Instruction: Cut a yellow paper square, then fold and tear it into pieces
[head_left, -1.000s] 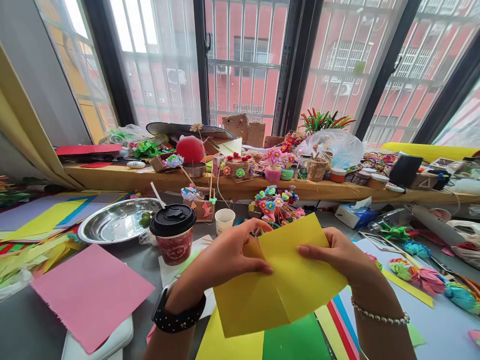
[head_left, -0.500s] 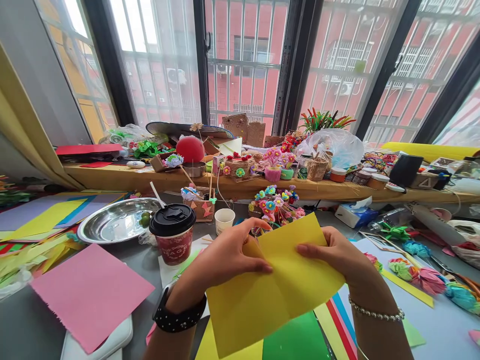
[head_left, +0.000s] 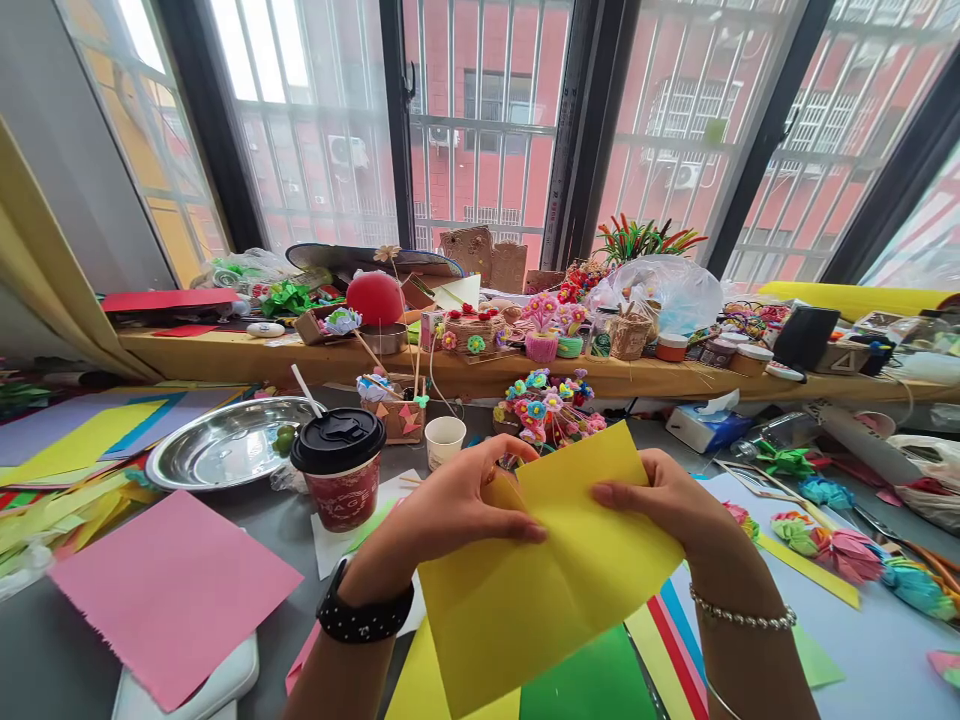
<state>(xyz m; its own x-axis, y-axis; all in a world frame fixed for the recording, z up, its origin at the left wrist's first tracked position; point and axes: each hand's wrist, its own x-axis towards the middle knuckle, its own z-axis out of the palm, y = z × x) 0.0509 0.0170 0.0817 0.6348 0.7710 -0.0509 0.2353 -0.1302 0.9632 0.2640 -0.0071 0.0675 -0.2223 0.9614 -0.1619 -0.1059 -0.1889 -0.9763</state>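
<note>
A sheet of yellow paper (head_left: 547,600) is held up over the table, tilted, with a crease running down its middle. My left hand (head_left: 457,505) pinches its upper edge near the crease, thumb in front and fingers curled behind. On the sheet's right side, my right hand (head_left: 667,500) grips it with the thumb on the near face and the other fingers hidden behind. Below it lie a green sheet (head_left: 585,680) and strips of coloured paper (head_left: 671,640). To the left, a pink sheet (head_left: 180,595) with one ragged edge rests partly on a white object (head_left: 225,685).
A lidded paper cup (head_left: 341,485) stands left of my hands, beside a metal plate (head_left: 202,455) and a small white cup (head_left: 444,440). Crochet flowers (head_left: 547,405) and a tissue box (head_left: 701,425) are behind. Crumpled paper flowers (head_left: 847,553) lie right. A crowded ledge (head_left: 465,372) runs along the windows.
The view has shifted slightly, so the background sits a little further left. Both hands keep their hold on the yellow paper, whose lower left edge has moved slightly right.
</note>
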